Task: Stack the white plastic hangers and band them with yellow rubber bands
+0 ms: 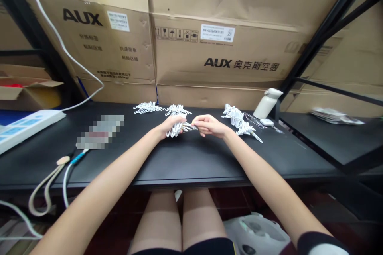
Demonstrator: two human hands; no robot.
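My left hand [170, 123] is closed around a bundle of thin white hook-like pieces [174, 130], whose bent ends show below the fingers. The thin ends fan out to the right. My right hand [211, 125] pinches at those ends, fingers curled; what exactly lies between the fingertips is too small to make out. Just behind my left hand lies another white bundle [177, 109], with one more bundle [147, 107] to its left. On the right, beyond my right hand, a longer heap of the same white pieces [235, 116] rests on the black table [191, 159].
Large cardboard boxes [179, 63] stand along the back. A cream bottle [267, 102], glasses [253, 120] and a small white case [266, 122] are at the right. To the left lie a blurred-out device [100, 132] with a cable and a white power strip [30, 125]. Black shelf posts flank the table.
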